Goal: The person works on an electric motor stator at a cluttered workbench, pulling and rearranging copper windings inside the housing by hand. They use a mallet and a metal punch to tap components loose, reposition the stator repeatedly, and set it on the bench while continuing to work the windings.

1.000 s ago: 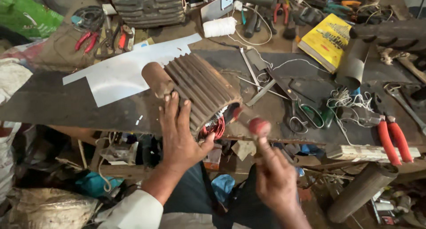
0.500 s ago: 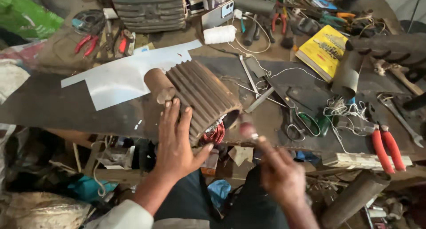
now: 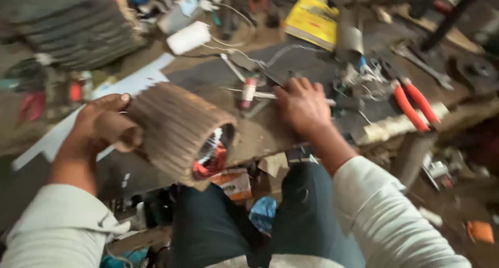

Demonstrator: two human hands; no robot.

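The left hand [image 3: 101, 125] holds one end of a ribbed brown motor shell [image 3: 179, 130]. Its fingers [image 3: 106, 102] curl around the closed end, thumb on top, so the grip is tight. The shell lies on its side at the front edge of the dark worktop [image 3: 270, 130]. Its open end points away from the left fingers, toward the person's lap, and red wire coils [image 3: 210, 161] show inside it.

The right hand [image 3: 304, 107] lies flat on the worktop, palm down, well to the side of the shell. Its fingers [image 3: 291, 86] are spread and bent a little. The picture is blurry, so I cannot tell if they hold anything. Just past these fingertips lies a small screwdriver with a red handle [image 3: 248, 89]. Off to the outer side of the right fingers are pliers with red handles [image 3: 413, 102]. Far beyond them sits a yellow box [image 3: 312, 16]. A white roll [image 3: 188, 37] sits far up between the two hands. A white sheet [image 3: 119, 88] lies under and beside the left fingers.
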